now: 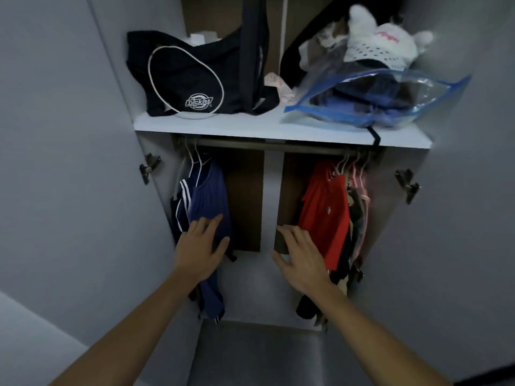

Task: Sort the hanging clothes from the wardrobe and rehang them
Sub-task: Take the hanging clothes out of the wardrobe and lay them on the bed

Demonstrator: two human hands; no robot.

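An open wardrobe has a hanging rail (273, 144) under a white shelf (250, 126). At the rail's left end hang a blue garment (211, 190) and a dark one with white stripes (181, 201). At the right end hangs a red shirt (326, 207) with several darker and pink clothes (359, 201) behind it. My left hand (200, 246) lies flat with fingers spread on the blue garment. My right hand (301, 254) is open, its fingers touching the lower left edge of the red shirt. The rail's middle stretch is bare.
On the shelf sit a black bag with a logo (192, 79) at left and a clear blue-edged bag of clothes (379, 98) with a white knitted hat (381, 43) on top at right. Both doors stand open, with hinges (149, 167) (407, 185) on the side walls.
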